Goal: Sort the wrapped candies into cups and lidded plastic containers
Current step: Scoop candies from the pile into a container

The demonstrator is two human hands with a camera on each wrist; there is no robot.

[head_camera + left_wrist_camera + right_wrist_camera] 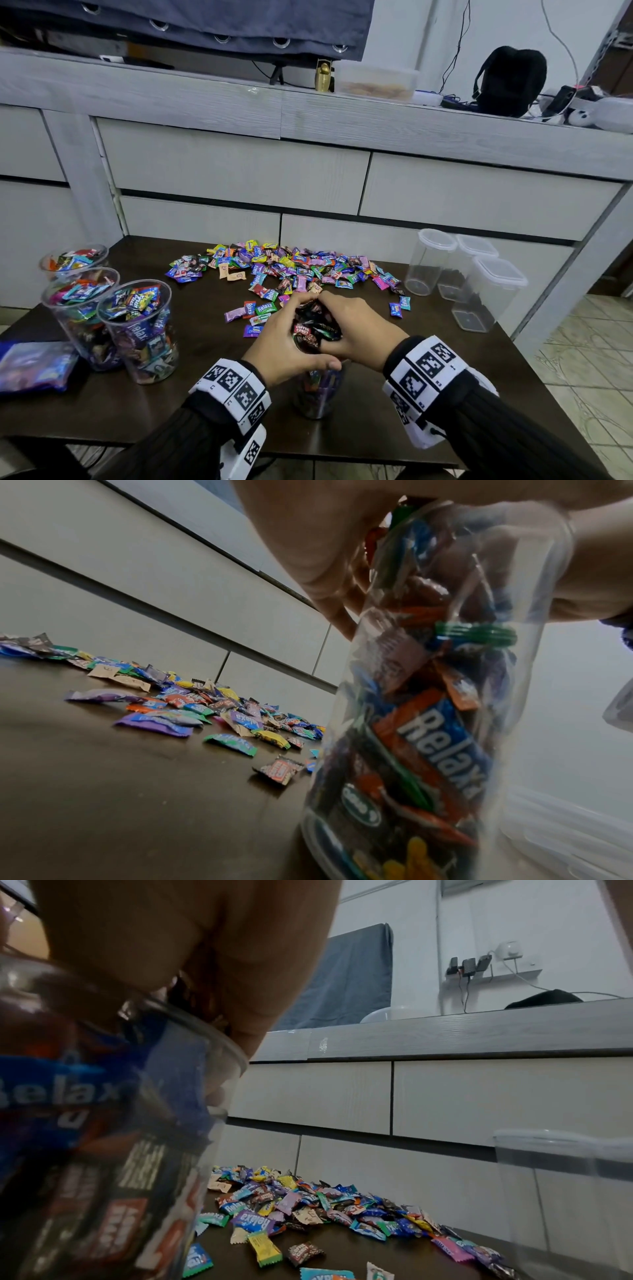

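Observation:
Both hands are cupped together over a clear plastic cup near the table's front edge. My left hand and right hand curl round a bunch of dark wrapped candies at the cup's mouth. In the left wrist view the cup is packed with mixed wrappers almost to the rim, and my fingers lie over its top. The right wrist view shows the cup with fingers at its rim. A loose pile of candies lies behind the hands.
Three clear cups full of candies stand at the left. Three lidded plastic containers stand at the right. A blue bag lies at the left edge. Grey drawers rise behind the dark table.

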